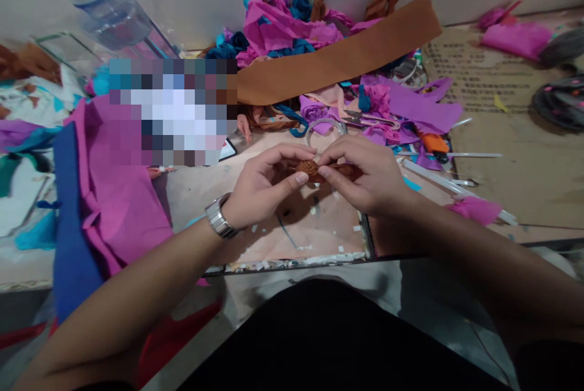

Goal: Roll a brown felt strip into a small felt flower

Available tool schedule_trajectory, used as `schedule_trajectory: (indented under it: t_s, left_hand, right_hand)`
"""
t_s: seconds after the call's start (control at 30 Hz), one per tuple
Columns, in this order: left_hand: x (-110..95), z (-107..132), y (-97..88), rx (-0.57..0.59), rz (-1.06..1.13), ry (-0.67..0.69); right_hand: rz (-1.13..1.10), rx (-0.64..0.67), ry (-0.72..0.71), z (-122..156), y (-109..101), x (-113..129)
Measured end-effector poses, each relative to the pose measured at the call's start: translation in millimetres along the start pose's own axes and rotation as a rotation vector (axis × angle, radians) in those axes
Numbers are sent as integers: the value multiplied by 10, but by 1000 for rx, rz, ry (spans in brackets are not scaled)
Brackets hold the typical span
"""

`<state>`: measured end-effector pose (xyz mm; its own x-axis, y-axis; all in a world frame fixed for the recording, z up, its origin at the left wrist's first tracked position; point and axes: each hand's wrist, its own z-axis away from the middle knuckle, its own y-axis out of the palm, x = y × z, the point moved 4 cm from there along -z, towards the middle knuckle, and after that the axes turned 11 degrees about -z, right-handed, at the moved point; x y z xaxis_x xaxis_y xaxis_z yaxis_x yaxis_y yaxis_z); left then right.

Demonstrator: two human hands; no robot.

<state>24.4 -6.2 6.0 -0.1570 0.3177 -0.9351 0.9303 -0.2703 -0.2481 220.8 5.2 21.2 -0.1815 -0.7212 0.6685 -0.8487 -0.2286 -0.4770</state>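
Observation:
Between my two hands is a brown crepe paper rosette (308,168), rolled into tight spiral folds, with a twisted tail of the same paper running to the right. My left hand (269,181), with a metal watch on its wrist, pinches the rosette's left side between thumb and fingers. From the other side, my right hand (365,169) grips the twisted tail, its thumb and forefinger against the rosette. Both hands are above the pinkish work surface (255,251). Just beyond them lie a roll of clear tape (319,126) and a pair of scissors (369,119).
A long brown paper strip (337,53) lies across heaped pink and blue crepe scraps (283,20). Magenta sheets (128,196) and a blue sheet (73,214) hang over the left edge. A large water bottle (114,20) stands behind; cardboard (502,166) and white sticks (447,178) lie right.

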Motion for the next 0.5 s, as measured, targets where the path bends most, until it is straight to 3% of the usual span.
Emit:
schedule_trajectory:
  t_s: [0.17,0.37,0.5]
  left_hand:
    - [35,-5,-10,-5,-28,-35]
    - [79,11,17,-36,80,-80]
    - [145,18,30,-35,175,-150]
  right_hand:
    - [-40,-17,65,34,14,-23]
    - [-165,136,-29,23,108,9]
    - [-160,142,24,24,116,-24]
